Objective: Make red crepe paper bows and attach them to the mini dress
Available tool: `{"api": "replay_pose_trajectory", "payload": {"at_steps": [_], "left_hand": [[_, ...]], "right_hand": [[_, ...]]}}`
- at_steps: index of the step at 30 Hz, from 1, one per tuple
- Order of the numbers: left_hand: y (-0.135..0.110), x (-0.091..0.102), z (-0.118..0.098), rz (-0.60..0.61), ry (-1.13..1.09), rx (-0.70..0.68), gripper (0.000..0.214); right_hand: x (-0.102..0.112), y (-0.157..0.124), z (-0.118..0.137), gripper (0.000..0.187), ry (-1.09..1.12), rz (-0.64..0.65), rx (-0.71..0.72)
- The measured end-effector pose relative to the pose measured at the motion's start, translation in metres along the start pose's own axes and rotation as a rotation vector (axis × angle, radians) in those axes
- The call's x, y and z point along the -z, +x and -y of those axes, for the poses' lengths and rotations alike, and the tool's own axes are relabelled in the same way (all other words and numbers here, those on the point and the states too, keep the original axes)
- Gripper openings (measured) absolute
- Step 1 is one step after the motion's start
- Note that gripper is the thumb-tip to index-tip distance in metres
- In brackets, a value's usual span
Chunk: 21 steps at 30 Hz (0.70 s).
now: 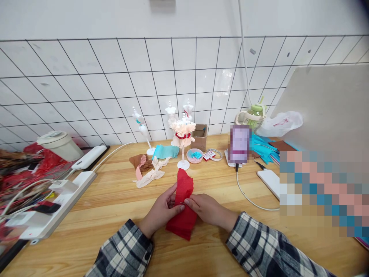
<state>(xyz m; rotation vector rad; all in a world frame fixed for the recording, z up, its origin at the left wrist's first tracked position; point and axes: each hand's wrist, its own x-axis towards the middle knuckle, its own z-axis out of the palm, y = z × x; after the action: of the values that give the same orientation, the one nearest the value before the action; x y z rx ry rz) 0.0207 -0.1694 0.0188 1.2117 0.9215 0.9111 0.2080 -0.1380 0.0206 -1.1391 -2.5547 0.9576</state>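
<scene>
Left hand (160,211), right hand (210,210): fingers pinching red crepe strip (185,184); bare table (115,202) each side.

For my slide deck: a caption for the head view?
Left hand and right hand pinch red crepe paper over a wooden table, mini dress forms behind.

1. Bare hands, lower centre: two – left hand (161,209), right hand (210,211).
2. Red crepe-paper strip (182,215), lower centre: one.
3. Small white dress-form mannequins on stands (172,113), centre: four, one of them in peach ruffles.
4. Teal crepe-paper strip (165,151), centre: one.
5. Round pink plastic bowl (195,156), centre: one.
6. Small brown cardboard box (201,137), centre: one.
7. Long white power strip (62,196), lower left: one.
8. Green-lidded clear drinking bottle (254,116), right of centre: one.
</scene>
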Motion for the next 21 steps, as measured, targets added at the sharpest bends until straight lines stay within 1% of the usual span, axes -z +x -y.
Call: {"api": "replay_pose_trajectory", "payload": {"at_steps": [3, 8, 16, 21], "left_hand": [[-0.0003, -0.0006, 0.0004, 0.011, 0.003, -0.002, 0.073], [-0.0006, -0.0015, 0.0029, -0.005, 0.029, 0.011, 0.074], [-0.0007, -0.0055, -0.0017, 0.000, 0.039, 0.002, 0.069], [-0.0010, -0.0045, 0.0018, -0.005, 0.061, 0.009, 0.073]], "right_hand": [[-0.0006, -0.0007, -0.0001, 0.053, 0.008, 0.006, 0.005], [-0.0017, -0.0011, 0.0016, 0.053, -0.007, -0.011, -0.005], [-0.0017, -0.0008, 0.0028, 0.051, -0.026, -0.010, -0.003], [0.0003, -0.0016, 0.0052, 0.051, 0.009, -0.006, -0.010]]}}
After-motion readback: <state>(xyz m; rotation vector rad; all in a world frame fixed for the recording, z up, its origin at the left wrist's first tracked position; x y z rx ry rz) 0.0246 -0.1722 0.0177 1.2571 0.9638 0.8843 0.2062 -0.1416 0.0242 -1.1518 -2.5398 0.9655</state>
